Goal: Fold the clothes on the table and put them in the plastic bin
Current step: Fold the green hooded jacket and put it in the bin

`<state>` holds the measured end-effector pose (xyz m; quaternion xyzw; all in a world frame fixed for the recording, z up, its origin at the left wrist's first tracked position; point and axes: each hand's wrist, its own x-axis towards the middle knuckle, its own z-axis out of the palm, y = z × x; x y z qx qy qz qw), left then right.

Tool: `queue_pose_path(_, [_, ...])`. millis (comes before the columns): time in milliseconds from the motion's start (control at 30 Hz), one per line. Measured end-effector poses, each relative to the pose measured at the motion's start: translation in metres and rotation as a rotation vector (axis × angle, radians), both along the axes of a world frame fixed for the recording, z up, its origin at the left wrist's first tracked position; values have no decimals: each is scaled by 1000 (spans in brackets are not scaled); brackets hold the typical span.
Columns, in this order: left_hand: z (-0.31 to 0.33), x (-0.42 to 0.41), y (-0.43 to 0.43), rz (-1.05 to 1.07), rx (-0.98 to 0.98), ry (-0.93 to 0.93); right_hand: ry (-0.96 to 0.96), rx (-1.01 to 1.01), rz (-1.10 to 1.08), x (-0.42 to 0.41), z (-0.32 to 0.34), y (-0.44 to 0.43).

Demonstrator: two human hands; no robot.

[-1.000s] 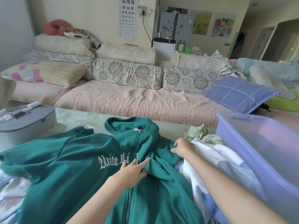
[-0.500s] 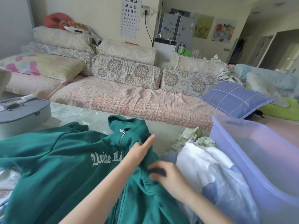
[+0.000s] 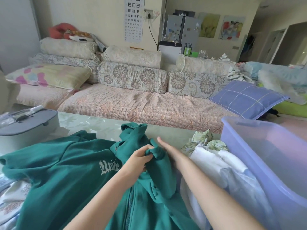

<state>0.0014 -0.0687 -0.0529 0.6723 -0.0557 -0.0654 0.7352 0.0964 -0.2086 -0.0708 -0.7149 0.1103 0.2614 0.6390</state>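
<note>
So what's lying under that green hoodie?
Pale floral cloth peeks out from under the hoodie at its left edge. How far it runs beneath, and anything else there, is covered.

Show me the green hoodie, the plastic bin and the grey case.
green hoodie (image 3: 66, 171), head view, chest panel left of the lettering.
plastic bin (image 3: 249, 146), head view, its left wall.
grey case (image 3: 28, 126), head view, its lid.

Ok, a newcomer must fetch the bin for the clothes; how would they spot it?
Find the table before the long sofa. At its right end, beside the white clothes, stands the plastic bin. It alone is a see-through lilac tub; the grey case opposite is opaque.
</note>
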Motion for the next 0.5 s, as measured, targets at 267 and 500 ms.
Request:
queue_pose_path(267, [5,-13,-11,-108,131,-67,-114,-13,79,-12,24,-9])
queue_pose_path(500, [3,-13,0,-44,252,-50,-624,244,-512,-38,46,-19])
